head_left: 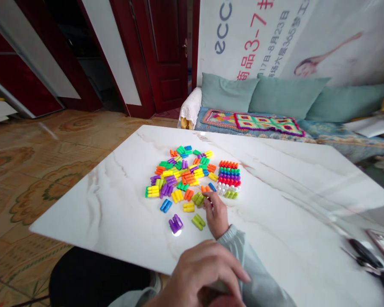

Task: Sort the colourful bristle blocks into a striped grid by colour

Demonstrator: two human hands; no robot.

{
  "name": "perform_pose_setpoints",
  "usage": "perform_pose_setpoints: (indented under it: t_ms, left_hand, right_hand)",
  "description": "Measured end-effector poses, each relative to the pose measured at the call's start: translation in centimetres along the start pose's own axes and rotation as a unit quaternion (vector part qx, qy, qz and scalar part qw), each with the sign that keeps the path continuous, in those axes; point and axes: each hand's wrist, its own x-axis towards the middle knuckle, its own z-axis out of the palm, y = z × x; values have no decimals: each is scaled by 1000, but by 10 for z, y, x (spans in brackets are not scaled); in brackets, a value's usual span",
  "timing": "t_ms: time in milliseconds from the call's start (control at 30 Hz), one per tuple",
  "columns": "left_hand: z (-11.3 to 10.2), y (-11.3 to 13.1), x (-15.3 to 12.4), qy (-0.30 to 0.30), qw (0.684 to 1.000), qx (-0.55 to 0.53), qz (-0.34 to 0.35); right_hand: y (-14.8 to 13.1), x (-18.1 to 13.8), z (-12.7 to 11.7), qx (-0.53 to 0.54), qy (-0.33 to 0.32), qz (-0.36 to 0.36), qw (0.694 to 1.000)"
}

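Head view, going left to right across the marbled table (121, 209): jumbled pile of coloured peg blocks (169, 179) first, mixed headings, no common axis. Blue block (166, 206) lies apart in front of it, slanting up to the right; purple block (176, 224) nearer the table's front edge. Next, the olive block (197, 198) at the pile's near right side, right by the fingertips; its pegs seem to slant from upper left to lower right, but the fingers cover its right end, so can't tell which way the tips point. Spare olive block (198, 221) just nearer, clearer to read: long axis runs upper left to lower right. Left hand (208, 273) is low in front, fingers bent, crossing over the other sleeve; can't tell if its grip has anything. Right hand (216, 213) has thumb and fingers bent at the olive block; contact looks likely, pinch can't be confirmed. Right of that, neat colour rows (229, 179), olive pegs at the near end. Step, my guess: picking one block out. Next move calls for a sure pinch, neighbours undisturbed.
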Motion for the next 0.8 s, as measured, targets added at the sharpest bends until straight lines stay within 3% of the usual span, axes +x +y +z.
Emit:
perform_pose_setpoints:
  t_ms: [67,100,333,467,800]
  left_hand:
    - [2,-17,6,65,998,19,3]
    - [4,-27,5,70,996,44,16]
    - [19,-98,-21,-22,985,167,40]
    - [15,-117,-24,-30,976,216,20]
    - [-8,-148,4,58,959,277,-24]
  right_hand:
    - [-1,0,0,4,2,0,1000]
    - [-1,-1,0,4,5,1,1000]
    - [1,-1,0,16,43,9,999]
    - [4,-2,0,28,49,15,998]
    - [5,0,1,30,52,0,998]
